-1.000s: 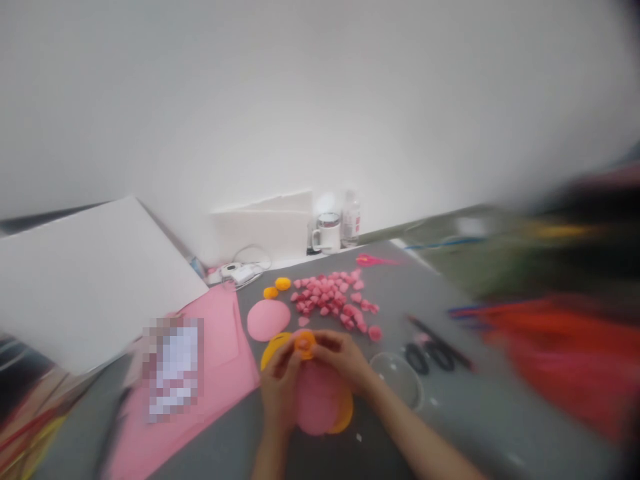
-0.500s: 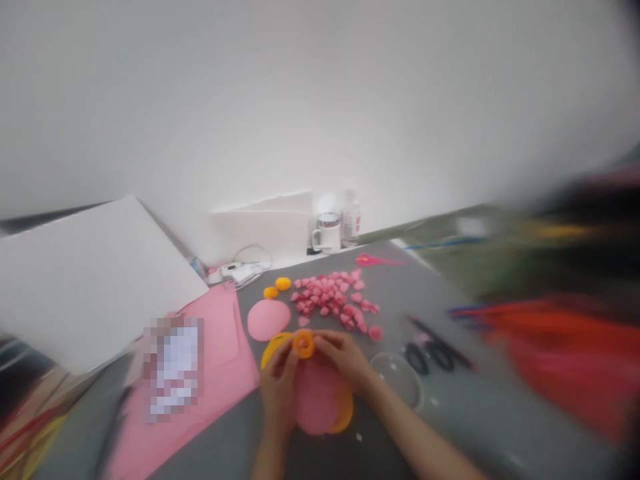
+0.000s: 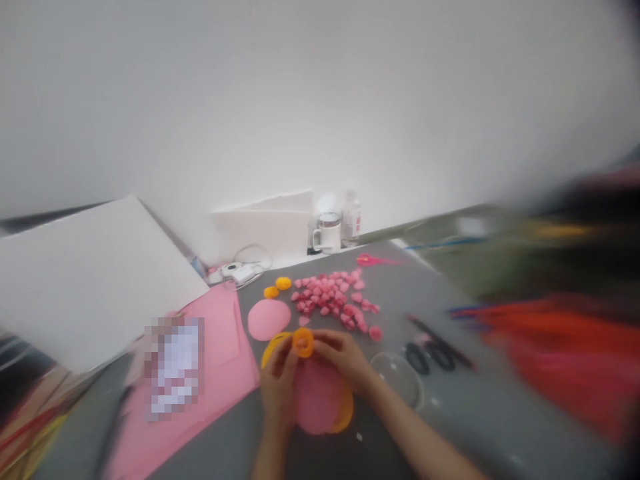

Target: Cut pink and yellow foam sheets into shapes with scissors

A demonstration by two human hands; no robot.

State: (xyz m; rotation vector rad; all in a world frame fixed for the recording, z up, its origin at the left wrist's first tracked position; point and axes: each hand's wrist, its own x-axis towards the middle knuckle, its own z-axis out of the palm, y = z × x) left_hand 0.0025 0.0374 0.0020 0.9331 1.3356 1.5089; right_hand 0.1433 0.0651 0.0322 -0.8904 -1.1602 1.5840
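Note:
Both hands meet over a pink paper circle (image 3: 316, 400) that lies on a yellow disc (image 3: 345, 413) near the table's front. My left hand (image 3: 279, 387) and my right hand (image 3: 345, 359) pinch a small orange rolled paper piece (image 3: 303, 342) between their fingertips. Just beyond it, a smaller pink circle (image 3: 269, 319) lies flat. A heap of small pink folded pieces (image 3: 333, 297) is spread further back, and two orange rolls (image 3: 277, 287) sit to its left.
Black-handled scissors (image 3: 433, 353) and a clear round lid (image 3: 397, 377) lie right of my hands. A pink sheet (image 3: 220, 347) lies to the left and a white board (image 3: 90, 280) beyond it. A mug (image 3: 327, 233), a bottle (image 3: 351, 220) and pink scissors (image 3: 373, 260) stand at the back.
The orange piece has turned slightly between my fingertips; the hands stay in the same place.

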